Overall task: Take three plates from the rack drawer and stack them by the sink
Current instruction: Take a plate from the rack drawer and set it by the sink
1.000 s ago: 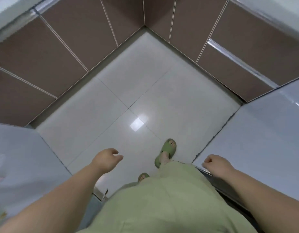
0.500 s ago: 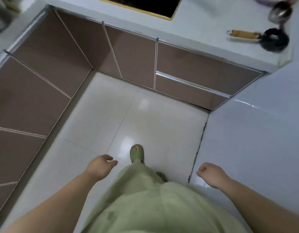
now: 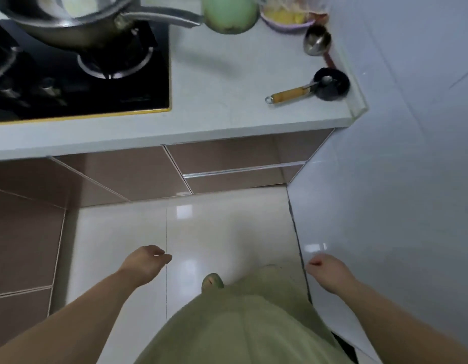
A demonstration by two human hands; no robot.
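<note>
Both hands hang empty over the floor (image 3: 122,232), the left hand (image 3: 146,261) loosely curled with thumb near fingertips, the right hand (image 3: 326,269) curled into a slack fist. No plates or sink are in view. The likeliest rack drawer (image 3: 238,179) is the closed front with the long rail under the tabletop (image 3: 227,95), far and slightly right. It lies ahead between the two hands, the right perhaps a little nearer, its rail running left to right.

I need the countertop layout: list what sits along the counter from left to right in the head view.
Pan on the stove → green jar → purple bowl of food → steel ladle → small black pan with wooden handle.
</note>
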